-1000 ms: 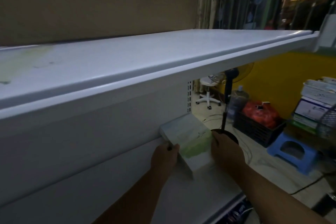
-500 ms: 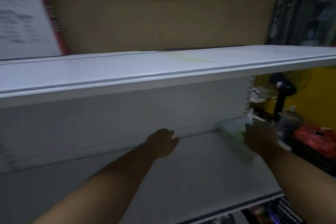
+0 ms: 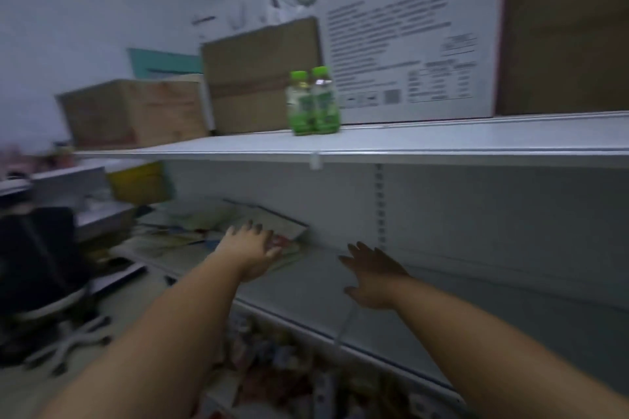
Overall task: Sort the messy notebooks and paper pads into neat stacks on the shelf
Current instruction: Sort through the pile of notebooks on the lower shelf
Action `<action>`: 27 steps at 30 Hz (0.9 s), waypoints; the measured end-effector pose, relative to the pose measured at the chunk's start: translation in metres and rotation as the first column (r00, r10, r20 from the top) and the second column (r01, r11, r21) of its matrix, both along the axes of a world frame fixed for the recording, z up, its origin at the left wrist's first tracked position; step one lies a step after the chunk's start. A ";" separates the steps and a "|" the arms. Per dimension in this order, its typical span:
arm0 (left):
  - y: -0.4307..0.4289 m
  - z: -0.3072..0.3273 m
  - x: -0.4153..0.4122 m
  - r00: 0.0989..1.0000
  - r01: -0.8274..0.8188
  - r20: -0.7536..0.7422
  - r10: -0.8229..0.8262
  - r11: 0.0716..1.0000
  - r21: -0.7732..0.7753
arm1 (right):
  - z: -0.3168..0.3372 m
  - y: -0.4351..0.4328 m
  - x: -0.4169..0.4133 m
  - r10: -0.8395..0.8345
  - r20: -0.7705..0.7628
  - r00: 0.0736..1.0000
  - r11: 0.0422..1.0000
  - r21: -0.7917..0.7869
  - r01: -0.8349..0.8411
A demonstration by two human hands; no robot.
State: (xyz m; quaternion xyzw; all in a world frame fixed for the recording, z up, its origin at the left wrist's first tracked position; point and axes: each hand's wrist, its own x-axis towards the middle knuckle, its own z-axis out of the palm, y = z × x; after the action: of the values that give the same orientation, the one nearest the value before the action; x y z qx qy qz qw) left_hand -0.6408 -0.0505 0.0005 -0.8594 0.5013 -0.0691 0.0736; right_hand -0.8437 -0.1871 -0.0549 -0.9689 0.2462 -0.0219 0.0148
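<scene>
A messy heap of notebooks and paper pads (image 3: 190, 231) lies at the left of the white middle shelf (image 3: 306, 286); the picture is blurred. My left hand (image 3: 250, 245) reaches over the heap's right end, fingers spread, resting on or just above a pad with a red patch (image 3: 282, 243). One pad (image 3: 279, 219) leans tilted against the back panel just beyond it. My right hand (image 3: 371, 272) hovers over bare shelf to the right, fingers apart and holding nothing.
Two green-capped bottles (image 3: 313, 102) stand on the upper shelf (image 3: 442, 143), with cardboard boxes (image 3: 258, 75) and a white printed box (image 3: 412, 41) behind. A lower shelf holds colourful packets (image 3: 282, 371). A dark chair (image 3: 37, 265) stands at the left.
The view has swung left along the shelf. Both hands have left the green-and-white pad stack at the right end and now reach toward the messy heap.
</scene>
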 end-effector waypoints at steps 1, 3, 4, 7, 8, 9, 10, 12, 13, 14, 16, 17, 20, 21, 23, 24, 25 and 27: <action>0.025 0.000 0.021 0.998 -0.060 -0.015 0.060 0.998 0.001 | 0.004 0.015 0.024 0.035 0.007 0.999 0.999 0.009 -0.035; 0.071 0.000 0.055 0.982 -0.174 -0.073 0.174 0.985 -0.001 | 0.010 0.040 0.065 0.098 0.038 0.995 0.995 -0.006 -0.098; 0.089 0.000 0.069 0.971 -0.217 -0.107 0.214 0.976 -0.019 | 0.011 0.048 0.083 0.126 0.036 0.991 0.992 -0.020 -0.125; 0.122 -0.002 0.101 0.955 -0.259 -0.179 0.237 0.960 -0.110 | 0.013 0.061 0.133 0.155 -0.004 0.988 0.987 -0.032 -0.155; 0.127 -0.002 0.109 0.956 -0.252 -0.188 0.225 0.959 -0.131 | 0.013 0.062 0.150 0.156 -0.009 0.988 0.987 -0.034 -0.156; 0.131 -0.002 0.118 0.957 -0.246 -0.194 0.216 0.958 -0.145 | 0.014 0.064 0.166 0.154 -0.012 0.988 0.988 -0.033 -0.154; 0.133 -0.002 0.127 0.958 -0.243 -0.192 0.212 0.958 -0.154 | 0.014 0.064 0.181 0.154 -0.010 0.988 0.988 -0.030 -0.154; 0.134 -0.002 0.147 0.964 -0.238 -0.159 0.214 0.959 -0.153 | 0.015 0.062 0.211 0.171 0.002 0.985 0.985 -0.014 -0.171; 0.132 -0.002 0.158 0.967 -0.233 -0.138 0.213 0.961 -0.150 | 0.016 0.060 0.225 0.175 0.006 0.985 0.984 -0.014 -0.175; 0.130 -0.001 0.170 0.970 -0.226 -0.122 0.209 0.963 -0.147 | 0.016 0.057 0.240 0.178 0.013 0.984 0.984 -0.016 -0.178; 0.119 -0.002 0.197 0.975 -0.206 -0.113 0.191 0.968 -0.145 | 0.017 0.046 0.273 0.170 0.031 0.985 0.985 -0.002 -0.170; 0.112 -0.004 0.210 0.977 -0.197 -0.114 0.181 0.969 -0.148 | 0.017 0.040 0.291 0.163 0.035 0.986 0.987 -0.004 -0.163; 0.093 -0.016 0.248 0.978 -0.178 -0.124 0.165 0.979 -0.103 | 0.017 0.017 0.347 0.155 0.125 0.980 0.987 0.031 -0.160; 0.089 -0.018 0.261 0.979 -0.171 -0.126 0.162 0.984 -0.060 | 0.017 0.012 0.366 0.165 0.165 0.972 0.984 0.042 -0.174; 0.084 -0.015 0.288 0.977 -0.162 -0.140 0.162 0.987 0.012 | 0.016 0.006 0.403 0.222 0.209 0.952 0.972 0.032 -0.234; 0.083 -0.011 0.301 0.972 -0.163 -0.168 0.162 0.987 0.004 | 0.015 0.004 0.422 0.260 0.206 0.943 0.963 0.020 -0.270; 0.085 -0.006 0.312 0.964 -0.170 -0.211 0.160 0.985 -0.030 | 0.012 0.003 0.436 0.289 0.194 0.937 0.954 0.020 -0.299; 0.091 0.005 0.333 0.939 -0.193 -0.306 0.155 0.976 -0.097 | 0.006 0.001 0.458 0.300 0.152 0.942 0.951 0.032 -0.309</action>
State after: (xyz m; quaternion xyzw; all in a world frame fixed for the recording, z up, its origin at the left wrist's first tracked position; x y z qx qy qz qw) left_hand -0.3080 0.0402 0.0054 -0.9039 0.4231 0.0361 -0.0510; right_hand -0.3860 -0.1862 -0.0488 -0.9903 0.0923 -0.0831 0.0629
